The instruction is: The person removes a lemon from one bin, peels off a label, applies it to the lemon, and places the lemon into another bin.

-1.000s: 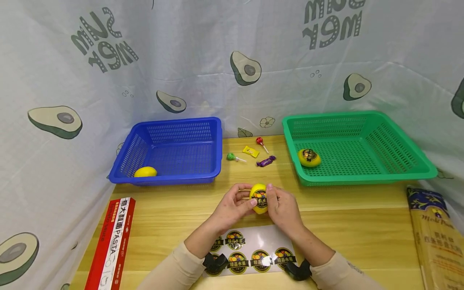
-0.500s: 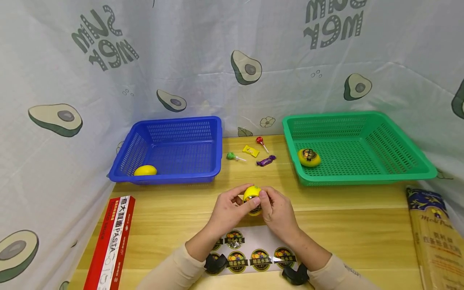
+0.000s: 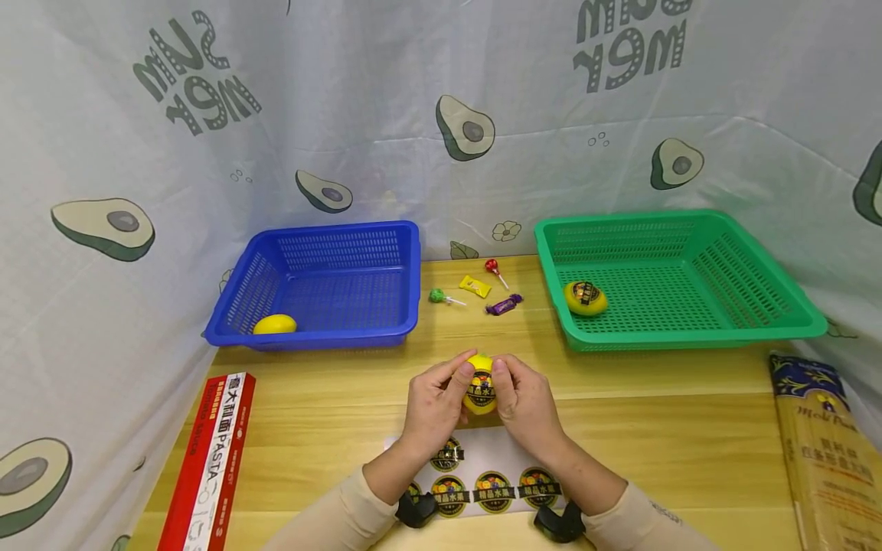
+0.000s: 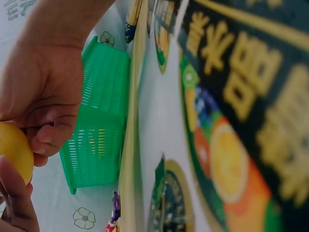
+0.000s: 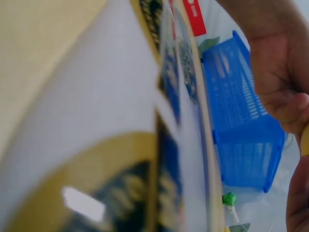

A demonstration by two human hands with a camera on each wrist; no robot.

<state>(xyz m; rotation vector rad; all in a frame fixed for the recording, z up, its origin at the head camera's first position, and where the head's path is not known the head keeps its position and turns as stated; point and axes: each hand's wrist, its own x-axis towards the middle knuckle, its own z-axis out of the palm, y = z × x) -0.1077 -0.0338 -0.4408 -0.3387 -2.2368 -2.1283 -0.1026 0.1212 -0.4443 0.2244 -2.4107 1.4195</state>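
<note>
Both hands, left (image 3: 432, 402) and right (image 3: 525, 404), hold one lemon (image 3: 480, 385) between them, fingers curled round it. Three lemons in all; two baskets.

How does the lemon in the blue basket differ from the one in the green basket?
The lemon in the blue basket shows plain yellow skin; the lemon in the green basket bears a round dark sticker. The first lies at its basket's near-left corner, the second near its basket's left wall. Both are yellow, similar-sized, untouched.

In the left wrist view a hand (image 4: 41, 92) curls its fingers against a yellow lemon (image 4: 14, 152) at nine o'clock, a green basket (image 4: 99, 121) stands on edge just beyond, and a blurred sticker sheet (image 4: 231, 121) fills three o'clock.
</note>
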